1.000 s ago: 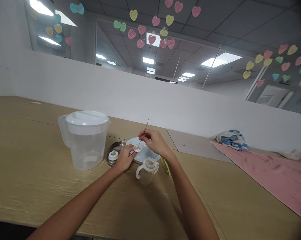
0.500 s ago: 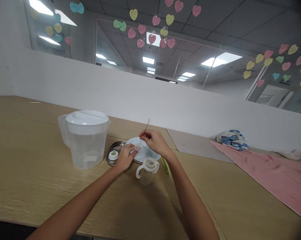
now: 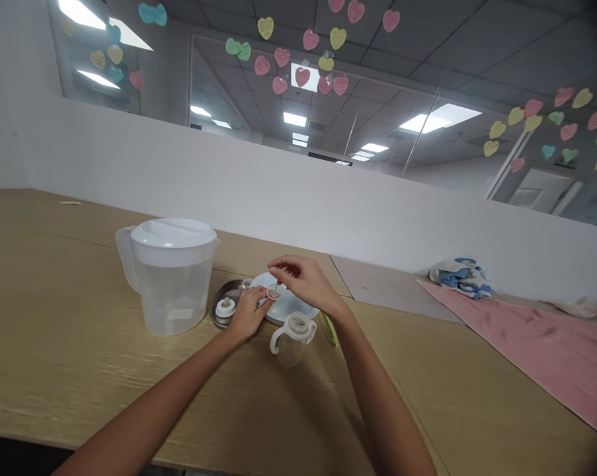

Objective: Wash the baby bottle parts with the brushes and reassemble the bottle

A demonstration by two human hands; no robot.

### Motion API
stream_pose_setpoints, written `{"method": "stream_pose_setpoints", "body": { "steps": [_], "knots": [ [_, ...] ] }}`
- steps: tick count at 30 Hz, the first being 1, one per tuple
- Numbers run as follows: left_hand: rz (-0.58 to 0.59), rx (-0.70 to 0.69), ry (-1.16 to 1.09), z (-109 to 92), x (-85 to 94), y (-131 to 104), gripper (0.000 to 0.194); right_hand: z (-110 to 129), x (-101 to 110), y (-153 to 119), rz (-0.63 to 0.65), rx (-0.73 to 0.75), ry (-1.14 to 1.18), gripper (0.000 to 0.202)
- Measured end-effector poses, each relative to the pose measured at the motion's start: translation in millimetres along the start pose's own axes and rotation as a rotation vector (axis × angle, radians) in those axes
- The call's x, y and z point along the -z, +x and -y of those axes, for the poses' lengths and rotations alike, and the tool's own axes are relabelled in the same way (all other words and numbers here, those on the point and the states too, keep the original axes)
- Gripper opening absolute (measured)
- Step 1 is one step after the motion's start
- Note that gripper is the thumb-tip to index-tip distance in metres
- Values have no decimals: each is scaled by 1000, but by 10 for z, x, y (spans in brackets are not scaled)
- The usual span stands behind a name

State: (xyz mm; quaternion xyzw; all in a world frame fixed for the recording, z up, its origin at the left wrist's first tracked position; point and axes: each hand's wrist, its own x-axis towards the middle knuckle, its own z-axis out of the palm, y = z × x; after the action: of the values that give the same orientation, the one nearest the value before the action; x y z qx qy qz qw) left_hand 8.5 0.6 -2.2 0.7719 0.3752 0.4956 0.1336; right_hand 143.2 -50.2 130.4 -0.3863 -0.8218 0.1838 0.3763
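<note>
My left hand [image 3: 248, 313] pinches a small translucent round bottle part [image 3: 274, 291] by its rim, over a pale basin [image 3: 298, 304]. Above it, my right hand [image 3: 298, 274] is closed on a thin wire brush [image 3: 277, 285], whose lower end goes down into the round part; its bristles are too small to make out. Close below both hands stands a clear baby bottle [image 3: 291, 350], uncapped, with two white handles. A white bottle cap with a nipple [image 3: 225, 308] sits in a dark metal tray [image 3: 213, 305] left of my left hand.
A large clear pitcher [image 3: 174, 291] with a white lid stands to the left. Behind my right forearm lies a green-edged object [image 3: 330, 330], partly hidden. A pink cloth [image 3: 531, 337] and a crumpled blue-and-white cloth [image 3: 461, 277] lie at the right. A white wall [image 3: 258, 185] rises behind the table.
The wire brush has gone down into the round part; its looped upper end, which stood high above my right hand, now sits level with the fingers. My left hand stays still.
</note>
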Motion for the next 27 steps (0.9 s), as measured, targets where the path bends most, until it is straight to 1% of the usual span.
{"method": "stream_pose_setpoints", "body": {
  "steps": [2,4,6,9,12,16,23,27],
  "knots": [
    [0,2,-3,-22,14,1,27,110,34,-28,-5,11,105,26],
    [5,6,-8,-48,29,1,28,192,59,-55,10,1,139,32],
    [20,8,-11,-67,42,2,28,231,72,-74,34,-22,152,39],
    [33,2,-4,-68,49,6,28,226,78,-83,55,-61,185,45],
    [41,-8,7,-51,47,8,27,196,83,-80,90,-84,232,46],
    [55,-3,-3,-56,45,1,27,178,94,-81,133,-79,255,44],
    [25,3,-35,-157,43,-17,26,162,83,-77,205,-116,277,42],
    [0,-9,-35,-173,22,-26,25,116,104,-63,246,-153,275,42]
  ]
}}
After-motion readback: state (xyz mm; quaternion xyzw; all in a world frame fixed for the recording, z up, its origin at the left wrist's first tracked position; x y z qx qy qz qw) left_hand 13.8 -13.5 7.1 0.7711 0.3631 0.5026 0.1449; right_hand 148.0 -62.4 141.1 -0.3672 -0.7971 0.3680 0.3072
